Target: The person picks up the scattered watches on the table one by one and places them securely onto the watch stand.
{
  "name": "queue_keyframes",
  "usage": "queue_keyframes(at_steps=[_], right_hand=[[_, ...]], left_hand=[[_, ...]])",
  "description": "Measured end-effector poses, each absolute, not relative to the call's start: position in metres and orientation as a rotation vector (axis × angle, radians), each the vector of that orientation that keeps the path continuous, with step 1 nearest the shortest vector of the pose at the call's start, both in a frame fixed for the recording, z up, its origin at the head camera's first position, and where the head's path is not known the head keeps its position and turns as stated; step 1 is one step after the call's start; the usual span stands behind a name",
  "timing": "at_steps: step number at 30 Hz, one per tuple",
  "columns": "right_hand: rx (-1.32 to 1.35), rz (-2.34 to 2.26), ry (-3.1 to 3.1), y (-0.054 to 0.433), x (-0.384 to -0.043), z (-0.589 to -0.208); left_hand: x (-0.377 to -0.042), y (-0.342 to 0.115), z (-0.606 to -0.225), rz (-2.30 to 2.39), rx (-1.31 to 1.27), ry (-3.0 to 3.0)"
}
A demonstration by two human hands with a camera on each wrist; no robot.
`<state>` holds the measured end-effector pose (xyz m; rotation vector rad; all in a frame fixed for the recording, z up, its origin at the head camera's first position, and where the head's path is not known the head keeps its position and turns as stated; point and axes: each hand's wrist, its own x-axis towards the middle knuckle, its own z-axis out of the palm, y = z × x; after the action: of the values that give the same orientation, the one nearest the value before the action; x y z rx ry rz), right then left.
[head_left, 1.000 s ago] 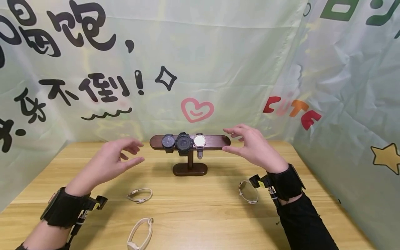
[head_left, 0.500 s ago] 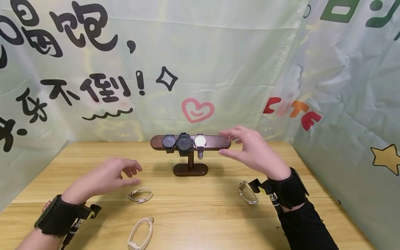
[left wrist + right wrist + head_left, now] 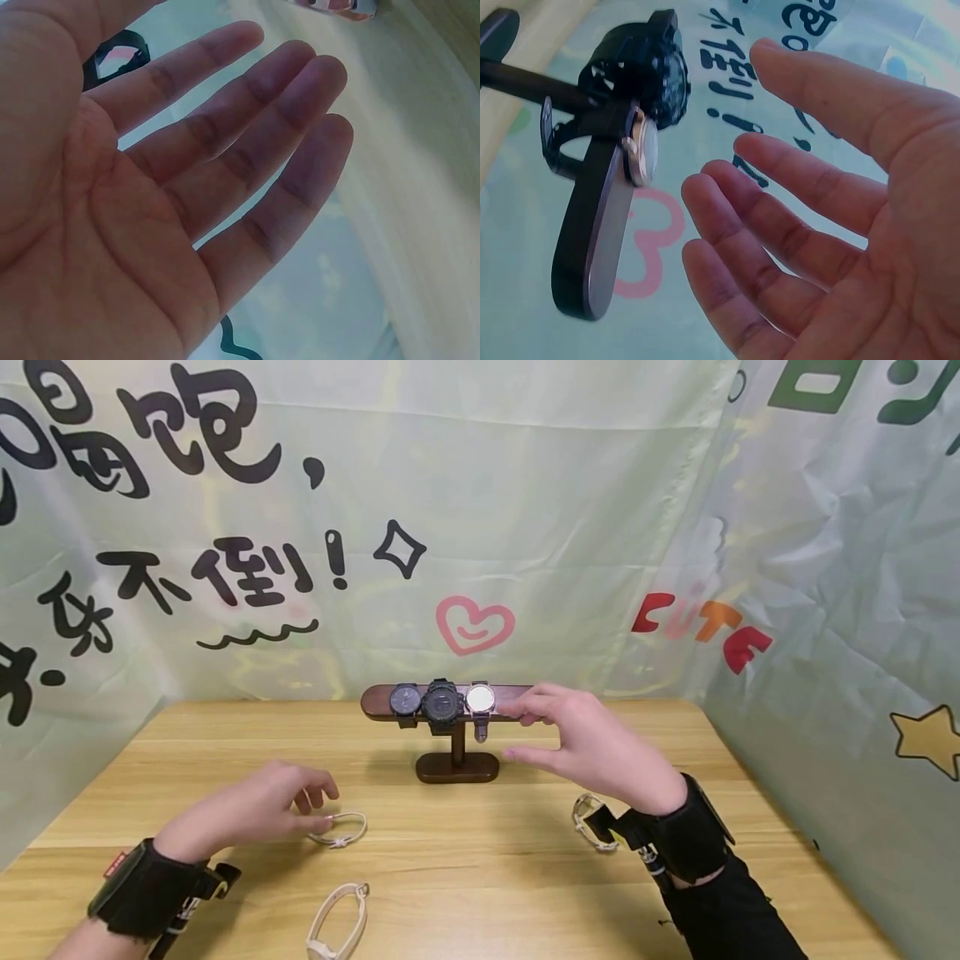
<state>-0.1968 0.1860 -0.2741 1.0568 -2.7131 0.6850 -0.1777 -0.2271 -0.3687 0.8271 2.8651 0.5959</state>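
Observation:
My left hand (image 3: 251, 810) hovers over the table's left side, fingers loosely bent and holding nothing; its thumb overlaps a small white-strapped watch (image 3: 341, 842), and contact cannot be told. The left wrist view shows its palm and spread fingers (image 3: 247, 165). My right hand (image 3: 592, 747) reaches toward the right end of a dark wooden watch stand (image 3: 456, 768), apart from it in the right wrist view. That stand bears a dark-faced watch (image 3: 406, 700), a chunky black sports watch (image 3: 441, 702) and a pale-dialled watch (image 3: 641, 150), which is nearest to my right fingers.
Another pale-strapped watch (image 3: 358, 910) lies near the table's front edge. Under my right wrist, a looped watch (image 3: 581, 818) is partly hidden by the wrist camera. Printed cloth (image 3: 570, 510) walls in the wooden table (image 3: 450, 877) at the back and right.
My left hand has come down and toward me, to the small white-strapped watch. My right hand has shifted left and slightly down toward the pale-dialled watch. The watches have not moved.

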Motion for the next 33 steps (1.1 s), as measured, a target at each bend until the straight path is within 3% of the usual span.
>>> queue_keyframes(at_steps=[19,33], right_hand=[[1.326,0.591,-2.751,0.154,-0.188,-0.296],[1.34,0.541,-2.793,0.145,-0.188,-0.304]], left_hand=[[-0.18,-0.226,-0.382,0.664,0.864,2.779],[-0.181,-0.221,-0.387,0.624,0.89,2.833]])
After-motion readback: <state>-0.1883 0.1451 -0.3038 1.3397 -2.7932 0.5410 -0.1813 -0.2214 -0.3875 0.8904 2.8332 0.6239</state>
